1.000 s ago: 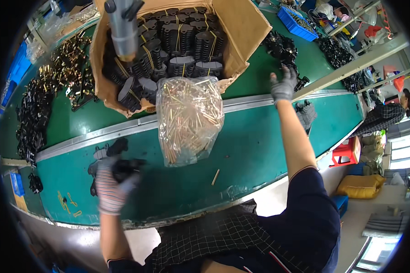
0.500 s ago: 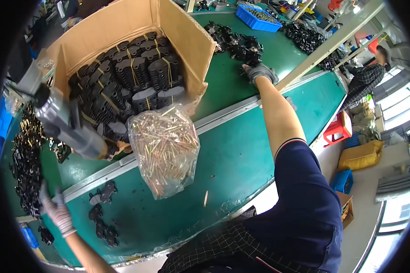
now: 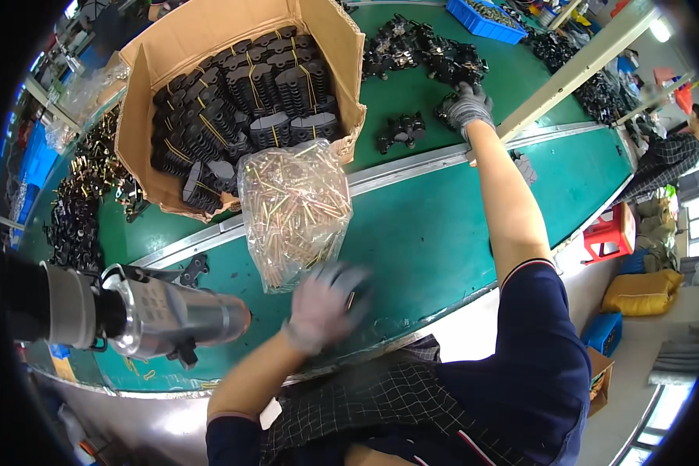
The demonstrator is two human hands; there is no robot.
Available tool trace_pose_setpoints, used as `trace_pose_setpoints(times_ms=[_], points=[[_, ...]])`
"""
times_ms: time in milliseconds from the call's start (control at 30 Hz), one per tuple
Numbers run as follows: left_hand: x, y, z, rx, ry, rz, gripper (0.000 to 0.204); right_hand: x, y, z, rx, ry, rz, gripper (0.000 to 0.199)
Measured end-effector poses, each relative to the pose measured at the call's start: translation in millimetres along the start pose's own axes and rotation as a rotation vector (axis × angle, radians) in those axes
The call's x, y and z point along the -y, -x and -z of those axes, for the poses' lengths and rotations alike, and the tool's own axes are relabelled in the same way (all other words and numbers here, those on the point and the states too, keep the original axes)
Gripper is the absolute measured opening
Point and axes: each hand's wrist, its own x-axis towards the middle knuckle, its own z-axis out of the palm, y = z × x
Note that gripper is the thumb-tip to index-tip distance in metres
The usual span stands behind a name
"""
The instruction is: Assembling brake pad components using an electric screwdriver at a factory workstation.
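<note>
One gloved left hand (image 3: pixel 328 303), blurred, is at a thin brassy pin (image 3: pixel 350 300); from here I can't tell whether it's pinched. Just beyond that hand sits a clear bag of pins (image 3: pixel 295 210). Farther off, the gloved right hand (image 3: pixel 467 109) curls over a black metal part (image 3: pixel 445 110), its grip unclear to me; beyond it lie a dark heap (image 3: pixel 404 46) and a blue bin (image 3: pixel 485 25).

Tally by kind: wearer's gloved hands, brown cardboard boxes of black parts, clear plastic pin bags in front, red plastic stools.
Gloved left hand, gloved right hand: 2
Open brown cardboard box of black parts: 1
Clear plastic bag of thin metal pins: 1
Red plastic stool: 1
Total: 5
</note>
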Motion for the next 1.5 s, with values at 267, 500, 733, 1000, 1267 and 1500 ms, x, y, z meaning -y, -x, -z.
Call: trace_pose_setpoints(times_ms=[267,500,733,1000,1267,1500], points=[[46,-212,-72,-0.308,-0.244,0.009,0.048,7,-5,-6,0.422,-0.314,0.048,0.062],[29,-161,-52,-0.058,-0.07,0.141,0.038,-7,68,52,0.272,-0.459,0.24,0.051],[-17,43,16,-0.021,0.105,0.333,0.041,-23,207,51,0.315,-0.77,0.783,0.047],[-25,140,7,-0.537,0.713,0.823,0.042,76,285,80,0.49,-0.664,1.131,0.05],[-15,105,11,-0.751,1.01,0.867,0.054,-62,180,52,-0.129,-0.033,0.418,0.028],[-14,95,-3,-0.792,1.218,0.646,0.055,-241,113,-55,0.043,-0.11,0.402,0.06]])
